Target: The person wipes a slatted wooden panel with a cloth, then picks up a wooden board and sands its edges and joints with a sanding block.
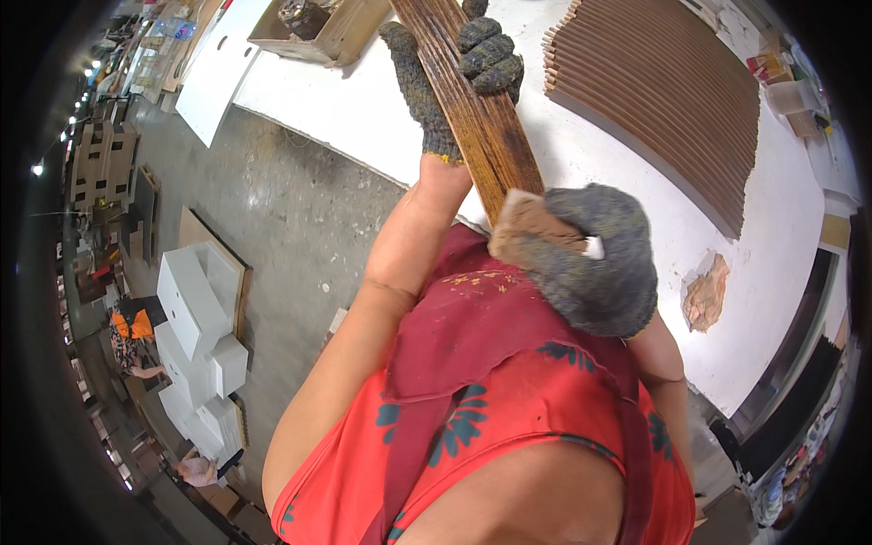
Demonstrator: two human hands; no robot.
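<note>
My left hand (454, 82), in a dark grey knit glove, grips a long brown wooden strip (481, 118) with dark streaked grain. Its thumb lies along one side and its fingers curl over the other. The strip slants from the top of the view down toward my body. At its near end, my right hand (599, 263), gloved alike and slightly blurred, is closed on a worn brown pad (536, 229) with tan edges. That pad touches or overlaps the strip's end; which cannot be told. A small white patch shows at the glove's fingers.
On the white table (618, 177), a stack of brown strips (654, 100) lies at the right, with a crumpled tan scrap (706, 292) nearer me. An open box (318, 32) sits at the far left. White panels (195, 309) are piled on the floor at left, near other people.
</note>
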